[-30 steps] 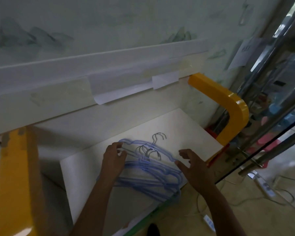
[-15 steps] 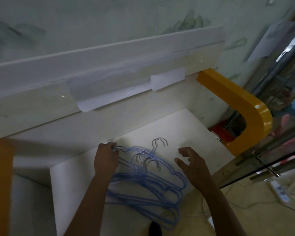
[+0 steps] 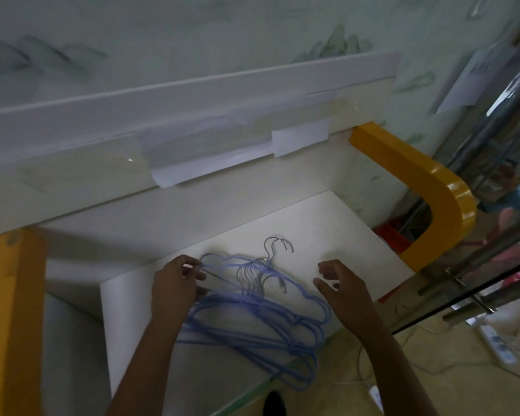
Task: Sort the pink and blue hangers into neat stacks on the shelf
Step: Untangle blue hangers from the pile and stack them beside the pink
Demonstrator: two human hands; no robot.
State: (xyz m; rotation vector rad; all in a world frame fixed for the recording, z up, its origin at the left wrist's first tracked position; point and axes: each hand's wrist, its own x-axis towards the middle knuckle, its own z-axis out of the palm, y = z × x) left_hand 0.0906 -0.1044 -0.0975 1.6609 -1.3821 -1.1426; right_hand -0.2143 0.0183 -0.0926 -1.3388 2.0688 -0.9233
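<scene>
Blue hangers (image 3: 261,319) piled loosely on white shelf (image 3: 336,229).
I see the left hand (image 3: 174,288) pinching the pile's left end; right hand (image 3: 344,291) hovers just beside it, fingers loosely spread. Metal hooks (image 3: 278,244) point toward the wall.

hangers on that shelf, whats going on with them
A person is tidying a loose pile of blue hangers on the white shelf. The left hand pinches the end of one hanger at the pile's left side. The right hand hovers open just right of the pile, touching nothing. No pink hangers are in view.
</scene>
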